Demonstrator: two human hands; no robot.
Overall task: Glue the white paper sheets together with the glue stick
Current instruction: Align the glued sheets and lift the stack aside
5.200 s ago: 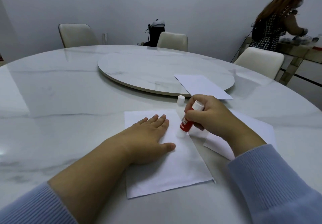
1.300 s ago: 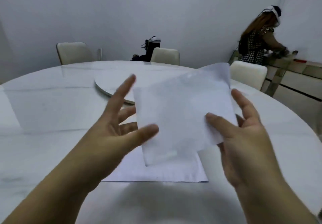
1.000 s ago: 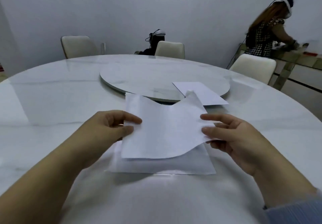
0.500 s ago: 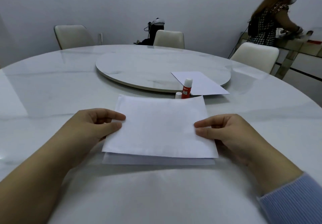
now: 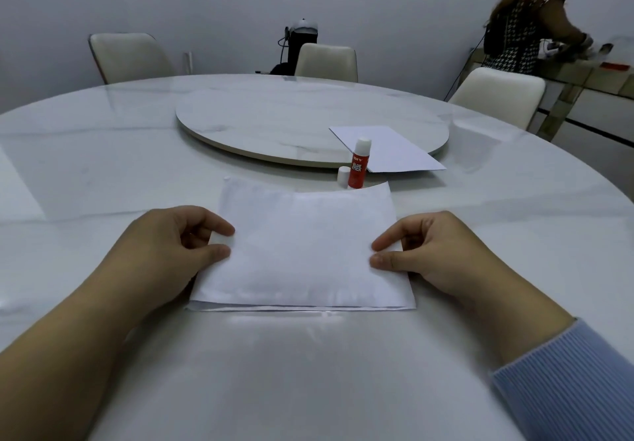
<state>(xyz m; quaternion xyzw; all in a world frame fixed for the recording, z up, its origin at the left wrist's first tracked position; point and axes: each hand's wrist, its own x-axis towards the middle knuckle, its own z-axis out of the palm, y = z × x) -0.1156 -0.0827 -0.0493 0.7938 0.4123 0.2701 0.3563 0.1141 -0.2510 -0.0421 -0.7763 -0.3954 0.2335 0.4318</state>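
Observation:
A white paper sheet (image 5: 305, 248) lies on top of a second white sheet (image 5: 298, 308), whose near edge peeks out just below it. My left hand (image 5: 171, 248) pinches the top sheet's left edge between thumb and fingers. My right hand (image 5: 435, 255) pinches its right edge the same way. Behind the sheets a red glue stick (image 5: 358, 166) stands upright with its white tip showing, and its white cap (image 5: 342, 175) stands beside it on the left.
A third white sheet (image 5: 387, 149) lies on the round turntable (image 5: 274, 124) in the middle of the marble table (image 5: 85, 173). Cream chairs (image 5: 326, 61) ring the far side. A person (image 5: 521, 18) stands at a side counter, far right.
The glue stick went from my right hand to standing upright. Both hands lifted a sheet, brought it down over the other, and have now lowered it almost flat and aligned.

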